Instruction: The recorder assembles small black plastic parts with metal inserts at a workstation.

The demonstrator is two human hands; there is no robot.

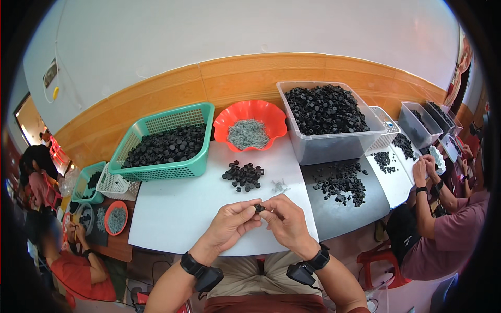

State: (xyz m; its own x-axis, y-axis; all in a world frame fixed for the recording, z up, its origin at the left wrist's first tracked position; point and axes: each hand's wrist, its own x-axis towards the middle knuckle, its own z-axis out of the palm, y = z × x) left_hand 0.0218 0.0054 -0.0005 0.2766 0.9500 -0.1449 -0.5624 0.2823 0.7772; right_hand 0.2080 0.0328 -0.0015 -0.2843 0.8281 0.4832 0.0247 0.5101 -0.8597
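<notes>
My left hand [232,223] and my right hand [288,221] meet above the near edge of the white tabletop [167,214]. Between their fingertips they pinch a small black plastic part [259,208]; the fingers cover much of it. Just beyond the hands lies a loose pile of black round caps [243,176]. To its right is a little heap of grey screws [280,185]. Farther back, a red scalloped bowl [223,121] holds many more grey screws.
A green basket [172,171] of black caps stands back left, and a clear bin [334,142] of small black parts back right. More black parts [342,183] lie on a dark board. A person in red [86,276] sits at left; another person [443,229] works at right.
</notes>
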